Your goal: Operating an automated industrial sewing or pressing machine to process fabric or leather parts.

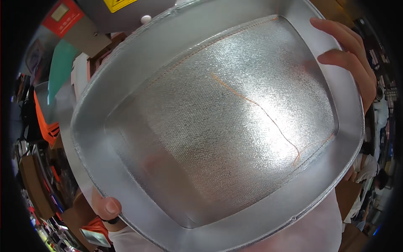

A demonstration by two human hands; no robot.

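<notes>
A box-shaped silver foil bag liner with rounded corners fills most of the view, its open side facing me. Stitched seams run around its shiny, textured bottom panel. A loose orange thread trails across that panel and meets the seam near the lower right corner. At the lower left my left hand is closed on the rim, thumb over the edge and the other fingers hidden behind. My right hand grips the upper right side, two fingers reaching over the rim onto the inner wall; its thumb is out of sight.
Behind the liner at the upper left stands a grey machine housing with a red panel and a yellow label. A green sheet and an orange item lie at the left. Another person shows at the far right.
</notes>
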